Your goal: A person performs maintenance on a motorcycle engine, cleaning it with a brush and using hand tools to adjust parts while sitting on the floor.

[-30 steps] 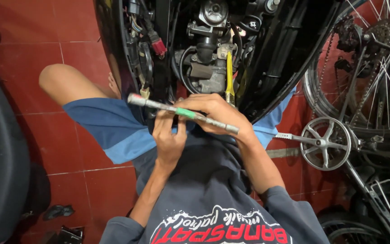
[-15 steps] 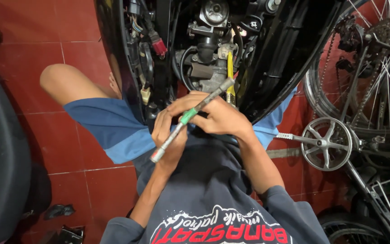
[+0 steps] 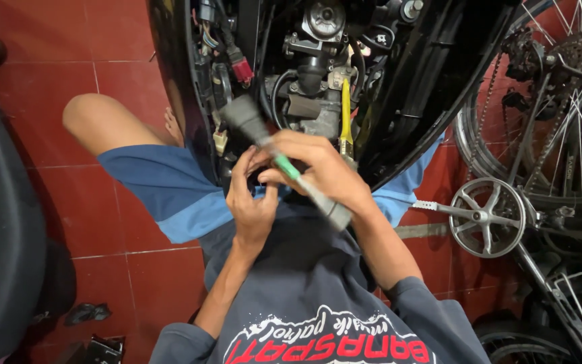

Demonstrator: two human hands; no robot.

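Here, right hand (image 3: 321,168) gripping socket wrench (image 3: 284,162)

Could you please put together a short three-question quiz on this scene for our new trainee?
1. True or false: the right hand grips the long grey tool with a green band.
2. What colour is the upright handle standing in the engine bay? A) red B) yellow C) white
3. Which hand touches the tool near its green band from below?

Key
1. True. The right hand is closed round the shaft, which is motion-blurred.
2. B, yellow.
3. The left hand, its fingers meeting the shaft beside the right hand.
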